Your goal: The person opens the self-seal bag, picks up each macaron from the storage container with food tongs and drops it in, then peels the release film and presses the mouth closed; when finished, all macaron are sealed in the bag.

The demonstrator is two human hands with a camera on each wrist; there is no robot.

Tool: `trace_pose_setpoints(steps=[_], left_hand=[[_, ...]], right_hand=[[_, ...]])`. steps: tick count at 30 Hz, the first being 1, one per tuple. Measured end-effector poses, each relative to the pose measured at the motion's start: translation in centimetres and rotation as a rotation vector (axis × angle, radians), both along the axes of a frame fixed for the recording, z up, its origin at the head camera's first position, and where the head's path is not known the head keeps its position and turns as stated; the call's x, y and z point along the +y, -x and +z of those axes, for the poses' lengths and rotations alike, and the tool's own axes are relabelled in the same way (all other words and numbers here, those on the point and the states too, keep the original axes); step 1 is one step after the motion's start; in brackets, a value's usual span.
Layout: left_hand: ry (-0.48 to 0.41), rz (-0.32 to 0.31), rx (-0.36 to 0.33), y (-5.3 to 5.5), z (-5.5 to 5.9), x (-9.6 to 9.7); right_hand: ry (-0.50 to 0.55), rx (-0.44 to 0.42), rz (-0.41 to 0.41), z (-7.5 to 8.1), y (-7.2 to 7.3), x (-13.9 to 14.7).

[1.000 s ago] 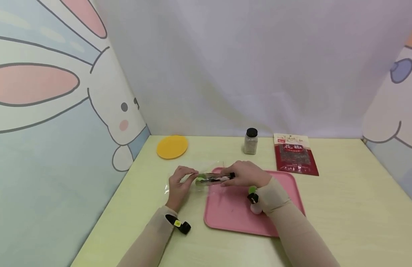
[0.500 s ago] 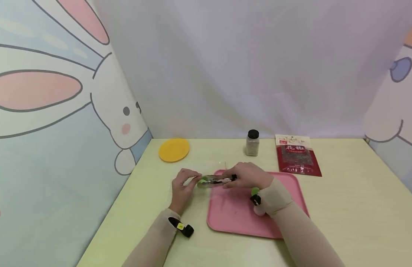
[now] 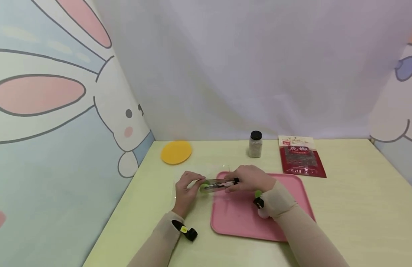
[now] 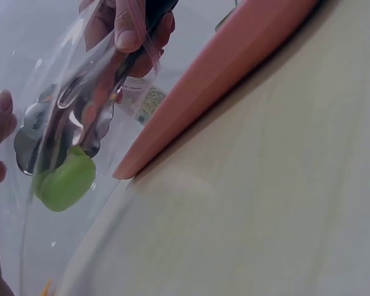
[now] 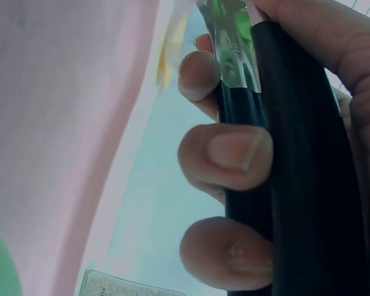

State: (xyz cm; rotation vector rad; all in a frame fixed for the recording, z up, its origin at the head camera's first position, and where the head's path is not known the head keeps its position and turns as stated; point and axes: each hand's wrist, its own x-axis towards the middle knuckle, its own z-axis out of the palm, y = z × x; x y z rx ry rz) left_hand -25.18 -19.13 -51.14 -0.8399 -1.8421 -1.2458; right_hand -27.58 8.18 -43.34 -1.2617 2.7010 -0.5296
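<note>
My right hand [image 3: 252, 178] grips the black handles of a pair of metal tongs [image 5: 308, 160] above the tray. The scalloped tong heads [image 4: 34, 132] are inside a clear plastic bag [image 4: 28, 246], with a smooth, rounded green piece [image 4: 66, 182] at their tips. I cannot tell what kind of food or toy this green piece is. At the left of the bag, my left hand [image 3: 186, 191] pinches its edge between thumb and fingers. The pink tray [image 3: 239, 224] lies under the right hand and wrist. On it are another green piece [image 3: 258, 194] and a pale pink round piece [image 3: 263, 213], both partly hidden by the right wrist.
A yellow plate [image 3: 176, 152] lies at the back left of the pale table. Behind the tray stands a clear jar [image 3: 255, 147] with a black lid. To its right lies a red and white packet [image 3: 301, 157]. A fabric wall [image 3: 246, 74] borders the table's back.
Both hands keep their hold on the bag and the tongs, with little movement between them. The whole head view has shifted slightly right and down.
</note>
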Motion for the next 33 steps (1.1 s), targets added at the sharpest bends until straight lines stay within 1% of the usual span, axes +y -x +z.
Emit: trace_pose_setpoints(steps=[5, 6, 9, 12, 13, 17, 20, 23, 26, 29, 33], left_hand=[[-0.024, 0.009, 0.014, -0.2, -0.2, 0.5], [-0.031, 0.01, 0.02, -0.4, 0.0, 0.7], [-0.036, 0.01, 0.01, -0.5, -0.1, 0.8], [-0.028, 0.008, 0.011, -0.3, -0.2, 0.7], [-0.022, 0.006, 0.01, -0.2, -0.3, 0.5], [-0.009, -0.003, 0.037, 0.2, -0.3, 0.2], [-0.009, -0.003, 0.03, 0.4, -0.1, 0.4], [-0.007, 0.0, 0.004, 0.7, 0.2, 0.6], [-0.003, 0.013, -0.019, 0.8, 0.4, 0.8], [-0.006, 0.025, -0.029, 0.8, 0.4, 0.7], [0.002, 0.035, -0.058, 0.4, 0.1, 0.3]], right_hand=[[-0.006, 0.011, 0.002, -0.2, -0.2, 0.3], [-0.009, 0.013, 0.003, -0.2, -0.3, 0.3], [-0.023, 0.014, 0.003, -0.1, -0.5, 0.3], [-0.024, 0.023, 0.0, 0.1, -0.5, 0.2], [-0.024, 0.026, -0.003, 0.1, -0.5, 0.2], [-0.017, 0.031, -0.018, 0.2, -0.3, 0.5], [-0.013, 0.015, -0.03, 1.0, -0.5, 1.2], [-0.003, -0.01, -0.061, 2.4, -1.0, 2.7], [0.013, -0.016, -0.106, 3.4, -1.9, 5.2], [0.01, 0.009, -0.159, 3.4, -2.9, 8.4], [-0.016, 0.019, -0.241, 2.2, -4.3, 12.7]])
